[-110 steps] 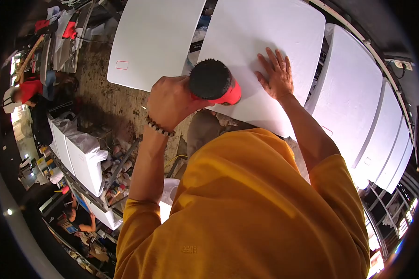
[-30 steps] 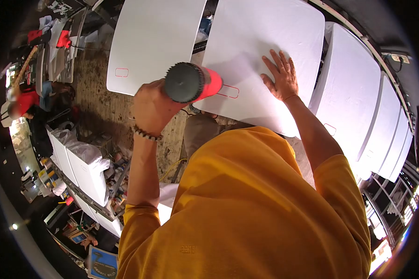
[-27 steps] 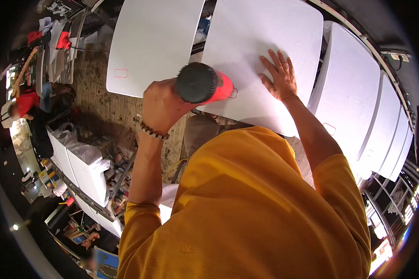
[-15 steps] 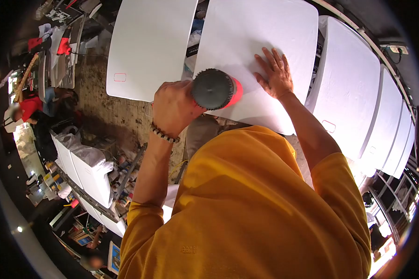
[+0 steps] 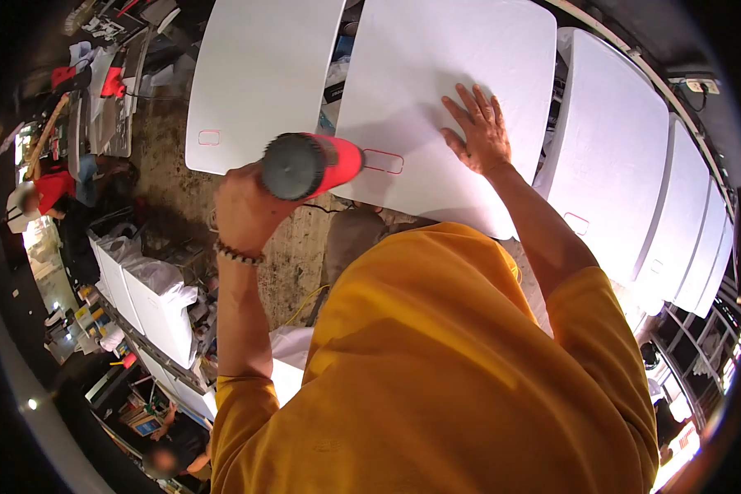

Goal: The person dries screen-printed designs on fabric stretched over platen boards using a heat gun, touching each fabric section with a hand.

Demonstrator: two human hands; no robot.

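My left hand [image 5: 251,206] is wrapped round a red and black heat gun [image 5: 313,166], its round black rear end towards me and its red body pointing right. The gun is over the near left corner of a white panel [image 5: 436,49], beside a red rounded outline drawn there. On the same panel, further right, my right hand [image 5: 479,132] lies flat with its fingers spread. The handle of the gun is hidden by my left hand.
Another white panel [image 5: 259,82] lies to the left, and more white panels [image 5: 609,140] stand in a row to the right. White boxes [image 5: 152,305] with plastic wrap are at lower left. One person [image 5: 53,193] is at far left, another person [image 5: 185,445] at lower left.
My left hand has moved left with the heat gun, which now points right and shows more of its red body. The red outline has come into view. My right hand has hardly moved.
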